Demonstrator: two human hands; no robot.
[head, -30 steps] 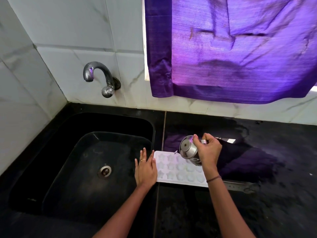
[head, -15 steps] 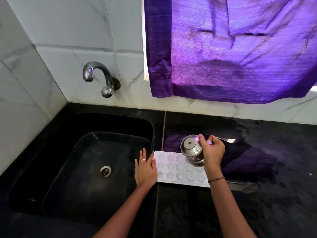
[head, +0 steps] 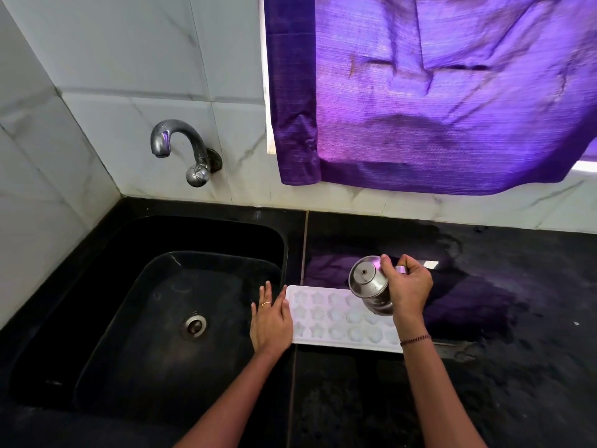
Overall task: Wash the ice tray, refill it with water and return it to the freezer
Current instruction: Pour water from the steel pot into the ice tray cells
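Head view: right hand [head: 408, 292], gripping the steel pot [head: 368, 281], moved right over the ice tray [head: 336, 320]; left hand [head: 271, 321] stays flat.

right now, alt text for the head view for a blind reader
A person's right hand holds a steel pot tipped over a white ice tray on a black counter, while the left hand lies flat at the tray's left end. A black sink and wall tap sit to the left; a purple curtain hangs above.
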